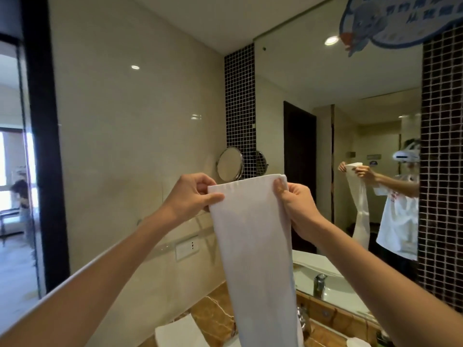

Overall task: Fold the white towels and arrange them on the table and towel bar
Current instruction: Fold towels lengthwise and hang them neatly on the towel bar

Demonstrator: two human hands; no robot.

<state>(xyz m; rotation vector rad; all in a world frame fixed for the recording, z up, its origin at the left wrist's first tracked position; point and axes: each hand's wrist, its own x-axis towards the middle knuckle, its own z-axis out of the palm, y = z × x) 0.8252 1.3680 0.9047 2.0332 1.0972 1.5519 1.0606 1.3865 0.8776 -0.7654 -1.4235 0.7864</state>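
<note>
Head view. My left hand point(193, 194) pinches the top left corner of the white towel point(253, 234), thumb in front and fingers curled behind. My right hand point(295, 206) pinches the top right corner the same way. The towel is stretched between both hands, held up at about face height. It hangs straight down below them as a long narrow strip, and its lower end runs out of frame.

Handling, my read: light, soft and limp, with no stiffness, so it sags wherever it isn't held. The cloth isn't slippery or fragile, so a pinch is enough. The strip looks already doubled lengthwise. The top corners are the best hold. For the next fold I'd bring the top edge down to the hanging end, or lay the strip on the table first.

The brown marble table point(213, 314) sits well below the hands. A second folded towel point(178, 331) lies on it, under my left forearm. The tap point(303, 319) is just right of the hanging strip. I can't pick out a towel bar.

The round shaving mirror point(229, 164) is on the wall just above the hands, behind the towel's top edge.

Writing: the blue sticker point(400, 21) high above the right hand carries large characters, too blurred and cropped to read. No brand or label shows on the towel.
</note>
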